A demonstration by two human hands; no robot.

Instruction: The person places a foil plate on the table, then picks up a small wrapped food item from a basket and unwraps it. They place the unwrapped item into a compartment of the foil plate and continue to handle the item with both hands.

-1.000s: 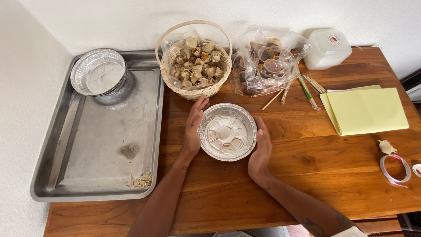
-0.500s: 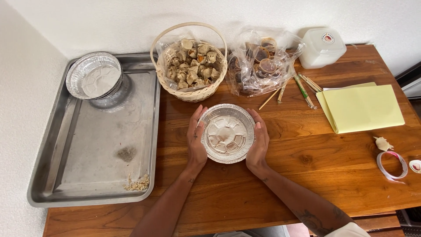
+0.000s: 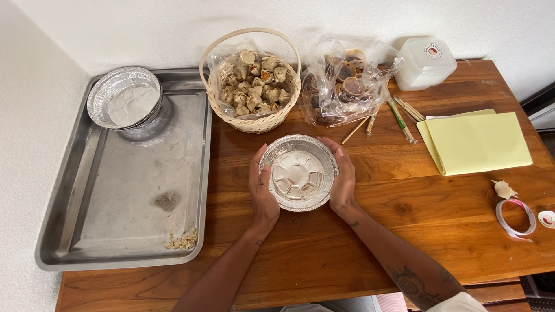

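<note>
Wooden tabletop (image 3: 370, 231) against a white wall carries a steel tray (image 3: 133, 190) at the left holding a stack of foil pans (image 3: 124, 104), with a wicker basket of dumplings (image 3: 253, 86), a clear bag of sauce cups (image 3: 347, 84), skewers (image 3: 399, 115) and yellow paper (image 3: 477, 141) farther back and right. At the middle, an empty round foil pan (image 3: 299, 172) sits on the wood between both hands. Left hand (image 3: 261, 190) and right hand (image 3: 342, 179) cup its opposite rims, fingers curved and lightly spread, pressed against the pan's sides with the thumbs nearest the body.
</note>
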